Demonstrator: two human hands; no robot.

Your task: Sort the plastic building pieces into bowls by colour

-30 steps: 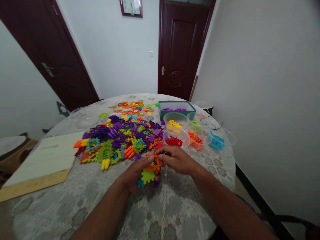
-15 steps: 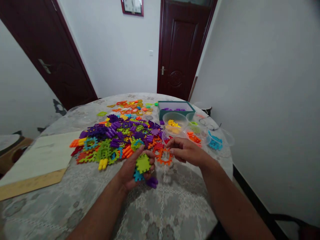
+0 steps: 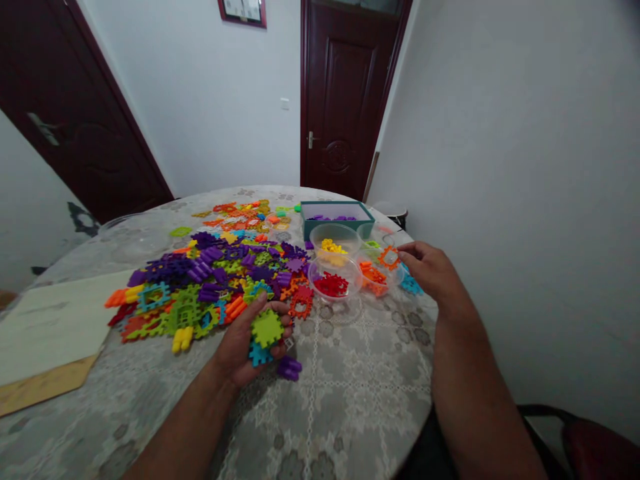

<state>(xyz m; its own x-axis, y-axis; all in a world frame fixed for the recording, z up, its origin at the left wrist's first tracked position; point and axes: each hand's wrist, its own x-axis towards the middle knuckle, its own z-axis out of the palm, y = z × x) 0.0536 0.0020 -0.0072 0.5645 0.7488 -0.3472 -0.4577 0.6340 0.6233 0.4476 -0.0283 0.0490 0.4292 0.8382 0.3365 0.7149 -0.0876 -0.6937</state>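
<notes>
On the counter point(image 3: 360, 380) a purple block point(image 3: 289, 368) is lying, just beside the left hand point(image 3: 239, 350), whose fingers are curling around a lime-green toothed tile point(image 3: 267, 328) and a blue toothed tile point(image 3: 259, 355). Farther, I am seeing the right hand point(image 3: 434, 272) pinching an orange toothed frame point(image 3: 385, 262) near a clear bowl point(image 3: 374, 290) of orange pieces point(image 3: 371, 272). Behind, a green box point(image 3: 339, 205) is holding purple pieces point(image 3: 333, 219).

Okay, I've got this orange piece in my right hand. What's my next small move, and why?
I'd probably lower your right hand slightly and release the orange piece into the clear bowl nearby: it appears right by that bowl, and the pieces inside are orange too.
</notes>
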